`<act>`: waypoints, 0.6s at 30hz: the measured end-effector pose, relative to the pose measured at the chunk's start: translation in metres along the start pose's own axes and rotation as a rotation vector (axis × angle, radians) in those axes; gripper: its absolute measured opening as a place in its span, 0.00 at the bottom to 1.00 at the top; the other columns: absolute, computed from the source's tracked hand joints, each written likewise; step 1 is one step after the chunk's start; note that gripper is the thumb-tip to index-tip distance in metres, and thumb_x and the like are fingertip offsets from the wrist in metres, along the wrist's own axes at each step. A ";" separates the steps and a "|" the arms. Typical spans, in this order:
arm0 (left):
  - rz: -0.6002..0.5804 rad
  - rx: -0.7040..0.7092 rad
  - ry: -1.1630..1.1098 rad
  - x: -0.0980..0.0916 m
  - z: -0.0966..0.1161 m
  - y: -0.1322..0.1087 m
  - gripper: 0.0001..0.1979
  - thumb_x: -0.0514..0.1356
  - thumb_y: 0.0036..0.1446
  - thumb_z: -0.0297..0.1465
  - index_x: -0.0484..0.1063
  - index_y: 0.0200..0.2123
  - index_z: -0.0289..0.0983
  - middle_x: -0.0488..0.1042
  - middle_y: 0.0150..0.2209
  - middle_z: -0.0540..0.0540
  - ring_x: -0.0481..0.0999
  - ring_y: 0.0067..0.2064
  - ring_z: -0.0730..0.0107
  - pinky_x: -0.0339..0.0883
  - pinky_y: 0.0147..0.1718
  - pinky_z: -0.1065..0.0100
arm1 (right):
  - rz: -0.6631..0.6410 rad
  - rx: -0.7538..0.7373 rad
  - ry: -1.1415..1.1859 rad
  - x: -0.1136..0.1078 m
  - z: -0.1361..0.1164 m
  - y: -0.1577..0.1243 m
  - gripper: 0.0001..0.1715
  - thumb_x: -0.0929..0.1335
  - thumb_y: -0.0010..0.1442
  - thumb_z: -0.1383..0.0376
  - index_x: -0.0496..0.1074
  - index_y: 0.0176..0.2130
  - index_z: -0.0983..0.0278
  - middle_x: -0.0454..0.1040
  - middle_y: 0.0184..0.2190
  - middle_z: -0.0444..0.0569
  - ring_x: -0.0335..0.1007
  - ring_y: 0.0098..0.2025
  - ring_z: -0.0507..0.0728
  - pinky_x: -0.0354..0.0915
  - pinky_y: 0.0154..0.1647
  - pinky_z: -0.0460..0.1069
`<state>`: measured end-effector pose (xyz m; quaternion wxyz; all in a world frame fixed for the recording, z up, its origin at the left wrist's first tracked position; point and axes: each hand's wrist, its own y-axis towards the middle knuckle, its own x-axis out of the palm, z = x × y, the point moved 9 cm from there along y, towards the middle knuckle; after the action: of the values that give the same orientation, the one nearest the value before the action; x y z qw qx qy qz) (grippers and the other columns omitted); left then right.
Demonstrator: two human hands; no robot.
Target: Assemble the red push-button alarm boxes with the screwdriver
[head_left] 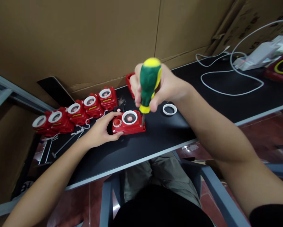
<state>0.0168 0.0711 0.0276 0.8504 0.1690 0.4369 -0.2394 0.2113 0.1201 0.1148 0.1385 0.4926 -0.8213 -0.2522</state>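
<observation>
A red box-shaped device [129, 123] with a white ring and a round red button on its face lies on the black table [169, 132]. My left hand [101, 130] grips its left end, fingers curled round it. My right hand [161, 86] is closed round a green and yellow screwdriver [149, 83], held upright. The screwdriver's tip stands on the device's right front corner.
A row of several like red devices [75, 113] lines the table's left back, with white strings [78, 130] trailing from them. A loose white ring [169, 109] lies right of my hands. White cable [231, 75] and a charger [259, 55] lie at the far right. Cardboard [84, 41] walls the back.
</observation>
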 end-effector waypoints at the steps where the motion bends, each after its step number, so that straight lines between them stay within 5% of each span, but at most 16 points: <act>1: 0.000 0.000 0.010 0.001 0.000 0.000 0.38 0.70 0.64 0.51 0.72 0.71 0.40 0.83 0.69 0.35 0.87 0.65 0.42 0.78 0.73 0.47 | 0.052 -0.058 0.019 -0.007 -0.008 0.000 0.39 0.93 0.48 0.57 0.74 0.45 0.65 0.80 0.36 0.42 0.83 0.39 0.52 0.79 0.45 0.48; 4: 0.024 0.013 0.057 0.002 0.002 -0.001 0.37 0.68 0.64 0.48 0.71 0.70 0.38 0.81 0.71 0.33 0.85 0.68 0.39 0.77 0.74 0.45 | 0.302 -0.176 0.070 -0.042 -0.028 -0.003 0.35 0.91 0.54 0.56 0.76 0.49 0.63 0.82 0.40 0.42 0.80 0.39 0.50 0.77 0.47 0.47; 9: 0.073 0.082 0.084 0.005 0.006 -0.002 0.35 0.68 0.65 0.47 0.69 0.70 0.39 0.79 0.72 0.30 0.81 0.73 0.35 0.75 0.76 0.41 | 0.700 -0.096 -0.145 -0.125 -0.024 -0.029 0.31 0.85 0.63 0.45 0.76 0.52 0.58 0.78 0.37 0.39 0.67 0.34 0.50 0.64 0.35 0.49; 12: 0.098 0.082 0.056 0.005 0.005 -0.003 0.38 0.70 0.66 0.50 0.67 0.72 0.40 0.77 0.74 0.30 0.79 0.75 0.35 0.72 0.78 0.39 | 0.747 -0.049 -0.470 -0.158 -0.024 -0.047 0.21 0.86 0.62 0.59 0.74 0.38 0.57 0.68 0.25 0.38 0.54 0.32 0.53 0.57 0.35 0.50; 14: 0.111 0.061 0.035 0.005 0.002 -0.003 0.39 0.71 0.67 0.52 0.67 0.72 0.40 0.76 0.75 0.30 0.79 0.76 0.36 0.72 0.78 0.40 | 0.741 0.125 -0.801 -0.168 -0.022 -0.057 0.23 0.87 0.58 0.67 0.73 0.30 0.57 0.63 0.20 0.39 0.52 0.33 0.54 0.57 0.39 0.50; 18: 0.124 0.056 0.042 0.006 0.000 -0.003 0.39 0.71 0.68 0.54 0.69 0.72 0.40 0.77 0.75 0.31 0.79 0.76 0.36 0.72 0.78 0.40 | 0.676 0.787 -1.459 -0.180 -0.014 -0.083 0.21 0.81 0.70 0.53 0.81 0.30 0.62 0.69 0.22 0.48 0.65 0.35 0.57 0.64 0.46 0.54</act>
<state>0.0177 0.0671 0.0224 0.8493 0.2246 0.4363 -0.1946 0.3656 0.2425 0.0847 -0.5303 -0.0468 -0.8333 -0.1487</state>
